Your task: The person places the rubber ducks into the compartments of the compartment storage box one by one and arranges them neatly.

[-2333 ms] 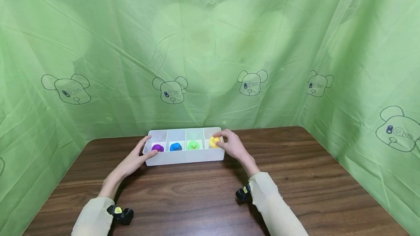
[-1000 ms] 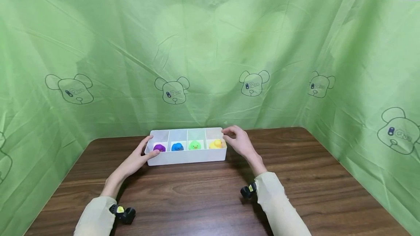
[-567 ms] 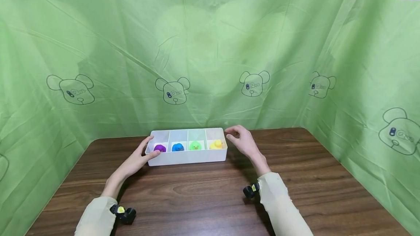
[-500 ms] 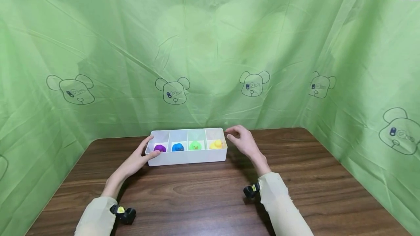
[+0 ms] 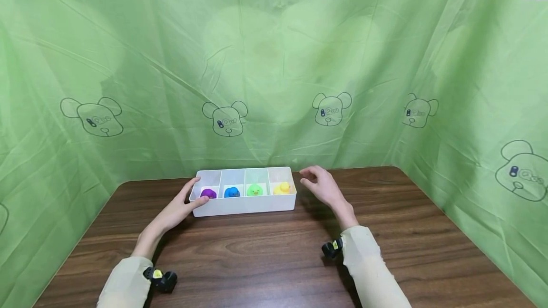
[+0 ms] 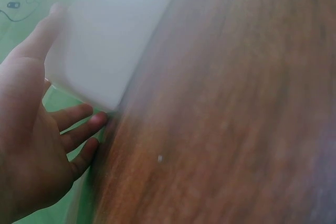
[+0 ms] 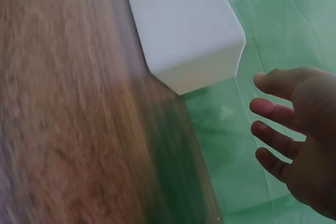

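Note:
A white box [image 5: 244,206] with a row of compartments stands at the back of the table. From left to right it holds a purple rubber duck [image 5: 208,193], a blue duck [image 5: 232,192], a green duck [image 5: 254,190] and a yellow duck [image 5: 282,188], one per compartment. My left hand [image 5: 175,209] grips the box's left end, thumb over the front rim; its index finger is mostly hidden in the left wrist view. Just right of the box, my right hand [image 5: 322,187] hovers apart from it, fingers relaxed and holding nothing, as the right wrist view [image 7: 310,135] confirms.
The dark wooden table [image 5: 257,255] stretches in front of the box and to both sides. Green cloth [image 5: 274,70] printed with bear heads hangs close behind the box and along both sides. A small black camera sits on each wrist.
My right hand let go of the yellow duck, which now sits in the rightmost compartment, and moved off to the right of the box. The left hand kept its hold.

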`<state>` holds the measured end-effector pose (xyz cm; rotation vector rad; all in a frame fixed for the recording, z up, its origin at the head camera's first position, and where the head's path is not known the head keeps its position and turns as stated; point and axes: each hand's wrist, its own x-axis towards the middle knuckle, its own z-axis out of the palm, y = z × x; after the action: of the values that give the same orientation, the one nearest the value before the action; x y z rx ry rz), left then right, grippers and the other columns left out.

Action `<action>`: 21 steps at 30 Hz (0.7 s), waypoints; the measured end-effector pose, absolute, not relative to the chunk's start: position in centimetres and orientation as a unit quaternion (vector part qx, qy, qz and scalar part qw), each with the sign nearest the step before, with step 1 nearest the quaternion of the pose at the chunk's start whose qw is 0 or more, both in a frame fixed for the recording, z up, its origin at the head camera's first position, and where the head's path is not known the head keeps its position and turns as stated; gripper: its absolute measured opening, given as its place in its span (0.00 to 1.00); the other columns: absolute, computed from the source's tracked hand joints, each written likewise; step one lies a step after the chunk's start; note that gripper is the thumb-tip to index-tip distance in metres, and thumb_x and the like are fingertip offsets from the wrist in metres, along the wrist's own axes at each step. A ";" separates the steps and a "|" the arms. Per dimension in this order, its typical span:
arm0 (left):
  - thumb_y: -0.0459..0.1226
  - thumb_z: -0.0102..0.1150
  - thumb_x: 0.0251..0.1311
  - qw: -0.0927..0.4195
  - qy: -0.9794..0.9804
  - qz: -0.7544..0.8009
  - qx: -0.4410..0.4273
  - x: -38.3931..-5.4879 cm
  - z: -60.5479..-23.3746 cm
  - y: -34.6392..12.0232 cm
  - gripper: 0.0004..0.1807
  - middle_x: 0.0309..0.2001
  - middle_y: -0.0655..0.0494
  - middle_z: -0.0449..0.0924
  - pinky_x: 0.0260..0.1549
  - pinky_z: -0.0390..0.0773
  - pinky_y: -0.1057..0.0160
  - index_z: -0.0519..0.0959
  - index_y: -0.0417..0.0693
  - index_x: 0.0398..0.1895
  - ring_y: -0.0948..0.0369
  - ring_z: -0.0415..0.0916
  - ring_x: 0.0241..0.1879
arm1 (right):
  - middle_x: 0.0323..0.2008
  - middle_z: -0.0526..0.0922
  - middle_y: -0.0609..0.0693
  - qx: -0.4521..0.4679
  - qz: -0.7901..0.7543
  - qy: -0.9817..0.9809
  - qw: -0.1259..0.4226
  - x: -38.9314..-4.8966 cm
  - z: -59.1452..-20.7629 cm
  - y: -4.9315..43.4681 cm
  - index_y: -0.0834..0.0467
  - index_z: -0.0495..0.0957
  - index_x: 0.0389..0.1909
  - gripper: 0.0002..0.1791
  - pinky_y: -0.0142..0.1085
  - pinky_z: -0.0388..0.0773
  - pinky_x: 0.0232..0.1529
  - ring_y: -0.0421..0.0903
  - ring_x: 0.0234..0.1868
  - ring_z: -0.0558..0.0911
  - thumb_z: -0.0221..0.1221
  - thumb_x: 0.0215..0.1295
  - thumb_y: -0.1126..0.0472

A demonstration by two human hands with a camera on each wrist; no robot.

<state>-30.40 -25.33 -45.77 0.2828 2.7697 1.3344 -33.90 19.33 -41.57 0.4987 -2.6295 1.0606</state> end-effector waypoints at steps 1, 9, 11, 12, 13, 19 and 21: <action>0.60 0.55 0.65 0.027 0.897 0.432 0.091 -30.4 -45.8 -25.4 0.48 0.79 0.37 0.40 0.65 0.52 0.26 0.41 0.62 0.81 0.33 0.44 0.75 | 0.49 0.84 0.54 0.172 0.363 -0.906 0.132 -33.9 -41.7 19.5 0.58 0.82 0.51 0.14 0.46 0.79 0.54 0.51 0.49 0.82 0.64 0.66 0.60; 0.59 0.56 0.66 0.026 0.896 0.434 0.091 -30.4 -45.6 -25.3 0.49 0.79 0.38 0.40 0.66 0.51 0.26 0.40 0.63 0.81 0.33 0.43 0.76 | 0.48 0.84 0.55 0.171 0.344 -0.912 0.143 -34.3 -42.1 20.8 0.59 0.82 0.51 0.15 0.49 0.80 0.53 0.53 0.48 0.82 0.64 0.66 0.59; 0.58 0.56 0.66 0.025 0.895 0.435 0.091 -30.4 -45.6 -25.3 0.49 0.79 0.38 0.40 0.66 0.51 0.26 0.40 0.62 0.81 0.33 0.43 0.76 | 0.48 0.83 0.54 0.166 0.341 -0.915 0.138 -34.4 -42.3 21.1 0.59 0.82 0.52 0.15 0.49 0.79 0.54 0.53 0.49 0.82 0.64 0.66 0.58; 0.58 0.57 0.66 0.026 0.895 0.437 0.090 -30.4 -45.5 -25.3 0.49 0.79 0.38 0.40 0.66 0.51 0.26 0.40 0.61 0.81 0.33 0.43 0.76 | 0.49 0.83 0.54 0.166 0.337 -0.917 0.136 -34.4 -42.5 21.2 0.59 0.82 0.52 0.16 0.49 0.79 0.54 0.53 0.49 0.82 0.64 0.66 0.58; 0.57 0.57 0.66 0.026 0.894 0.438 0.091 -30.4 -45.5 -25.3 0.49 0.79 0.37 0.39 0.66 0.51 0.26 0.39 0.61 0.81 0.33 0.42 0.75 | 0.49 0.83 0.54 0.167 0.331 -0.919 0.134 -34.5 -42.6 21.3 0.58 0.82 0.52 0.16 0.49 0.79 0.55 0.53 0.50 0.82 0.64 0.66 0.58; 0.58 0.57 0.66 0.028 0.896 0.434 0.093 -30.5 -45.5 -25.4 0.50 0.79 0.37 0.39 0.66 0.51 0.26 0.38 0.62 0.81 0.33 0.42 0.76 | 0.51 0.82 0.53 0.172 0.305 -0.929 0.123 -34.6 -43.0 21.4 0.58 0.81 0.54 0.18 0.50 0.76 0.57 0.54 0.54 0.80 0.64 0.66 0.54; 0.59 0.56 0.66 0.029 0.898 0.430 0.093 -30.6 -45.5 -25.4 0.50 0.79 0.37 0.39 0.66 0.51 0.26 0.38 0.63 0.81 0.33 0.42 0.76 | 0.51 0.82 0.53 0.171 0.299 -0.931 0.125 -34.5 -43.0 21.4 0.57 0.81 0.54 0.19 0.51 0.76 0.57 0.54 0.55 0.80 0.65 0.65 0.54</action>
<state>-30.57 -25.43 -45.54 0.2874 2.7689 1.3268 -34.50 21.43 -43.01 0.4975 -2.7120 0.8706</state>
